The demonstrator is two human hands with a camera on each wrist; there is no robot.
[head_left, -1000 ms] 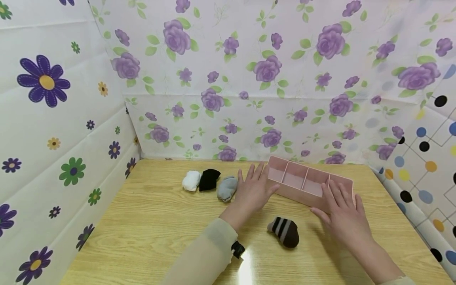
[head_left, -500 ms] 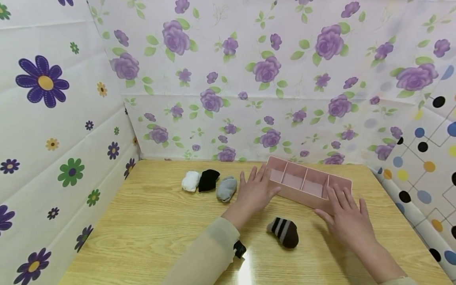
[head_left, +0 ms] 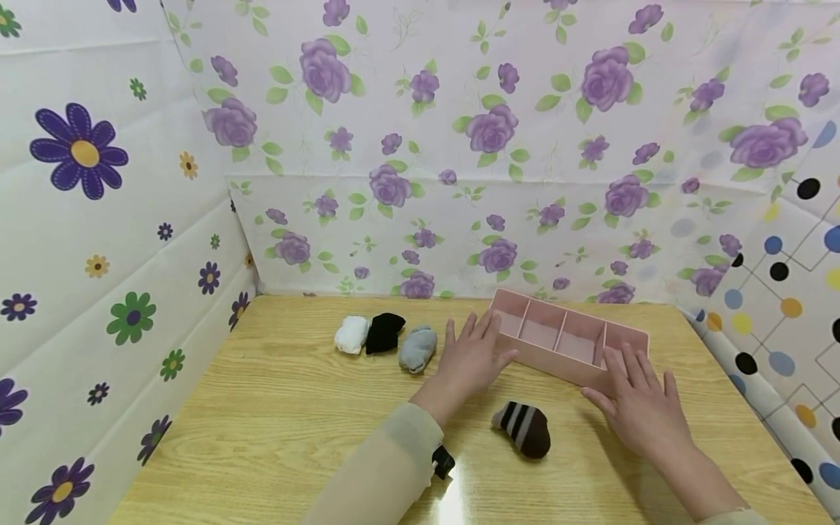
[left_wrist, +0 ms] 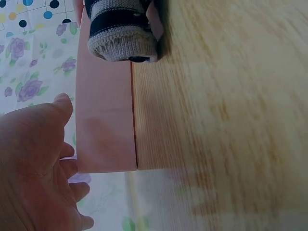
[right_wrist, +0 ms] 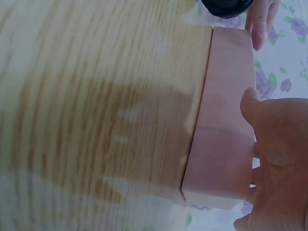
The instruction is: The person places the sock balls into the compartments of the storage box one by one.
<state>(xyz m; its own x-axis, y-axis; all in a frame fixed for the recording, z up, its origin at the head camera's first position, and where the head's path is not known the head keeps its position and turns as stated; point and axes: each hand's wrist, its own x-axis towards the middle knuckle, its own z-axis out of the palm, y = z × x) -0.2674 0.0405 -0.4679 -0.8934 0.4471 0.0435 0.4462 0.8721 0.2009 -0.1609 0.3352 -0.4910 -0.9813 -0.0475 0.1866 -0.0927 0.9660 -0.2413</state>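
A pink divided box (head_left: pixel 554 356) stands at an angle on the table, its several compartments showing bare floors. My left hand (head_left: pixel 469 359), fingers spread and fairly straight, is at the box's left end. At the right front part is my right hand (head_left: pixel 646 408), its fingers extended over the front wall. Whether either hand presses on the box is hard to tell. In front of the box lies a bundled striped sock (head_left: pixel 525 429), dark brown, black and grey. Left of my left hand are a grey bundled sock (head_left: pixel 418 348), a black cloth bundle (head_left: pixel 385 332) and a white one (head_left: pixel 352 334).
The wooden table (head_left: pixel 282 415) meets a floral cloth backdrop (head_left: pixel 367 219) behind, with patterned cloth on both sides. A small black object (head_left: pixel 442 462) shows at my left wrist.
My right hand has drawn slightly back and to the right along the box's front. The left hand has shifted very little, and the bundles lie where they were.
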